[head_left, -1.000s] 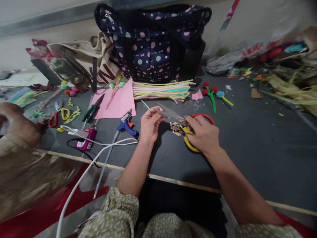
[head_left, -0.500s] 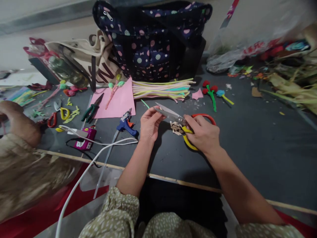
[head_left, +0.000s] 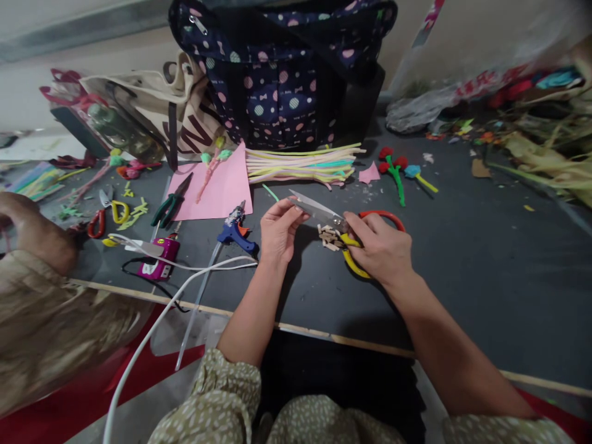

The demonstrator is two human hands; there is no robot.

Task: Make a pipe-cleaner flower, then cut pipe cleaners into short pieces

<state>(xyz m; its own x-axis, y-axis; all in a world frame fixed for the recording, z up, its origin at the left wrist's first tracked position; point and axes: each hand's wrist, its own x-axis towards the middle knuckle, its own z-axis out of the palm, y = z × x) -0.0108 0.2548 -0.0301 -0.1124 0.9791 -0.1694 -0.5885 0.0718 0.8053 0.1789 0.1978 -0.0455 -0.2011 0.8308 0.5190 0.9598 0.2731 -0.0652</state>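
My right hand (head_left: pixel 382 246) is wrapped around the handles of a pair of scissors (head_left: pixel 324 216), one red and one yellow. The blades point left, slightly parted, with their tips at the fingers of my left hand (head_left: pixel 281 234). Thumb and fingers of that left hand are pinched together; what lies between them is too small to make out. A thin light-green strip (head_left: pixel 271 192) shows just beyond the left knuckles, and I cannot tell whether it is held. Under the scissors lies a small pile of short beige cut pieces (head_left: pixel 329 238) on the dark table (head_left: pixel 462 277).
Behind the hands lies a bundle of pipe cleaners (head_left: pixel 300 165) beside a pink sheet (head_left: pixel 231 197). A blue glue gun (head_left: pixel 237 233), its white cord, and green-handled pliers (head_left: pixel 171 202) are to the left. Red pipe-cleaner flowers (head_left: pixel 393 169) lie right. Another person's hand (head_left: pixel 39 237) is far left.
The scissor blades have drawn a little closer together. Both hands stay in nearly the same place, and the view has shifted slightly.
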